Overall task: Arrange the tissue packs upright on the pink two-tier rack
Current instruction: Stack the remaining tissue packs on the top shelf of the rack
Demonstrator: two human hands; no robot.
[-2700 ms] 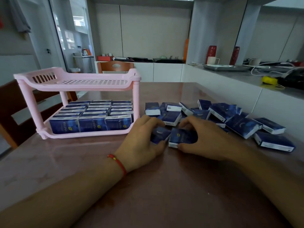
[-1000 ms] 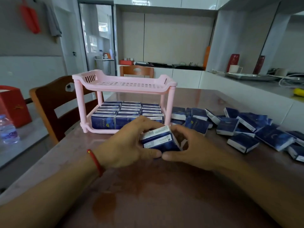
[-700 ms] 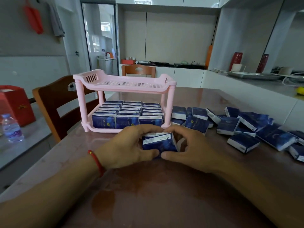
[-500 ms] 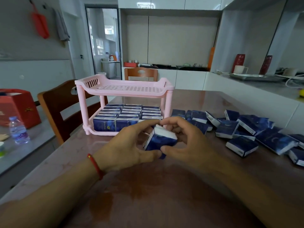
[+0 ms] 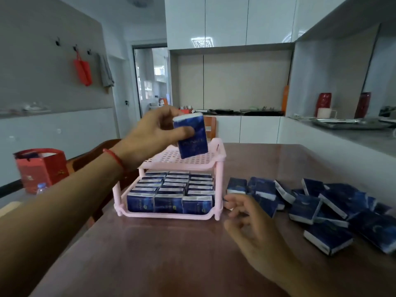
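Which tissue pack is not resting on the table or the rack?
The pack gripped in the left hand, held upright in the air above the rack's top tier.

A kitchen with white cabinets [image 5: 227, 20], a grey wall [image 5: 42, 61] hung with what may be a red bag [image 5: 83, 70], and a bright doorway [image 5: 151, 82].

Dim indoor light, daylight via doorway [image 5: 153, 82], cabinet [image 5: 201, 20] glare, edges warped.
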